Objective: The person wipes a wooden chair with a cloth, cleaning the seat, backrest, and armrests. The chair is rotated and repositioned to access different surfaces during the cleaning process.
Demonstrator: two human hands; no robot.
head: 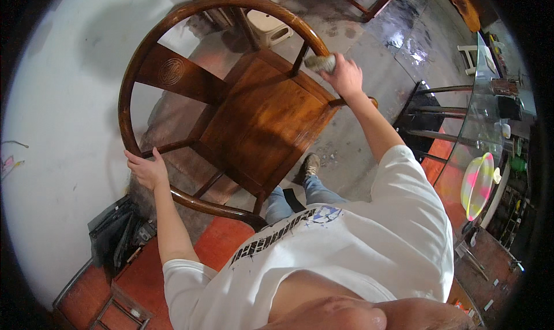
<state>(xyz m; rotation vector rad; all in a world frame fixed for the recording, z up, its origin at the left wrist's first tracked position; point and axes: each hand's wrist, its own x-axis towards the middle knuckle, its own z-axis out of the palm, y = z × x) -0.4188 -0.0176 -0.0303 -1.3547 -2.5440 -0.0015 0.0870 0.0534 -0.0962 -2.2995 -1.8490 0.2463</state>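
Note:
A brown wooden armchair (268, 118) with a horseshoe-shaped rail stands before me, its seat facing my legs. Its back splat (181, 72) bears a round carved emblem. My left hand (149, 170) is wrapped around the curved rail (125, 100) on the left side. On the opposite side, my right hand (346, 74) holds a greyish-white pad or brush (320, 64) against the rail; which of the two it is, I cannot tell. The rail looks glossy in places, including beside that pad or brush.
A white plastic stool (269, 27) stands behind the chair, and a white wall (65, 113) rises at left. Black bag-like material (114, 235) lies lower left. To my right is a glass tabletop (480, 113) with a pink-and-yellow basin (477, 186).

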